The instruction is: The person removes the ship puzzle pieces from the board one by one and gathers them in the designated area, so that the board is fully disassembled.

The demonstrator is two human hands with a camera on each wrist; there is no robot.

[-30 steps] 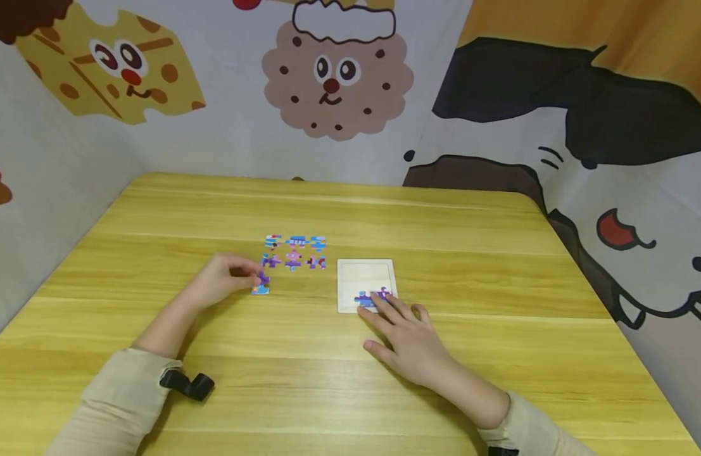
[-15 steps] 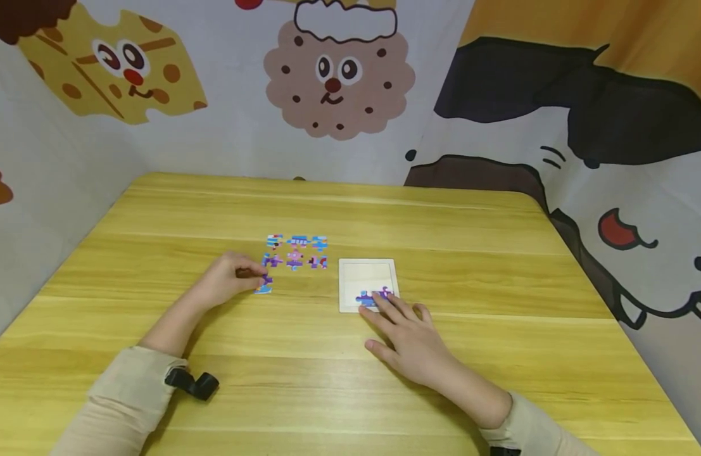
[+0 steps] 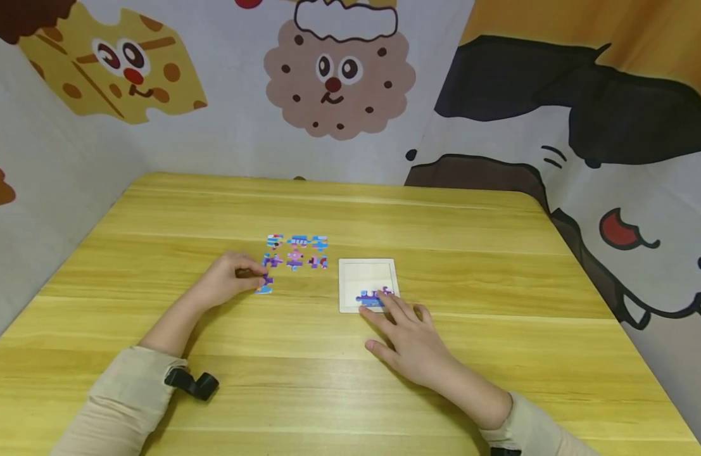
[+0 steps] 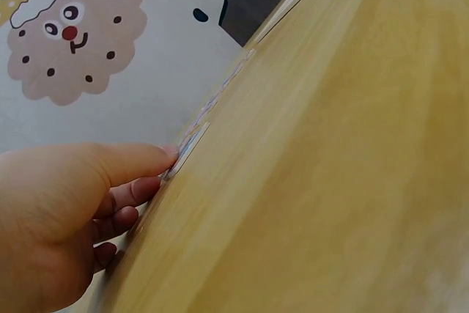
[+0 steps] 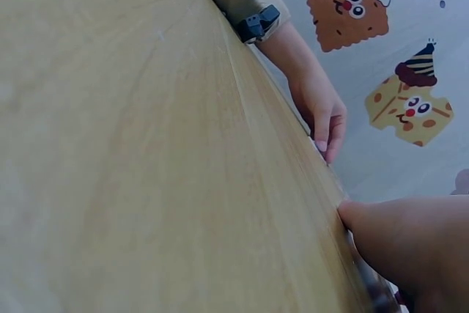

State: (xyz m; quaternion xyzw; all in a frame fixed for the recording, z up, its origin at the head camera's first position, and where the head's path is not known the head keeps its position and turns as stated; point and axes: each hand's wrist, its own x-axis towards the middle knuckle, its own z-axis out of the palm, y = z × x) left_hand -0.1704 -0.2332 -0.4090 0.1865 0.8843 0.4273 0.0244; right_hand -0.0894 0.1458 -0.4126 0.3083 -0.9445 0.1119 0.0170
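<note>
My left hand [image 3: 223, 282] pinches a purple and blue jigsaw puzzle piece [image 3: 265, 289] between thumb and forefinger, flat on the table. In the left wrist view the thumb and fingertip [image 4: 167, 157] cover one end of that piece [image 4: 192, 148]. Several loose puzzle pieces [image 3: 295, 258] lie in two rows just beyond it. My right hand [image 3: 410, 345] is spread with fairly straight fingers, its fingertips on puzzle pieces [image 3: 370, 299] along the near edge of a white square puzzle tray [image 3: 358, 273]. Those fingers partly hide the pieces at the tray's right corner.
The wooden table [image 3: 304, 380] stretches around the tray and pieces. Behind it hangs a cartoon-printed curtain [image 3: 225, 145]. A black wrist device [image 3: 193, 384] sits on the left sleeve.
My left hand has shifted slightly right over the puzzle piece, then stayed put. The right fingertips have moved a little, baring more of the pieces in the tray.
</note>
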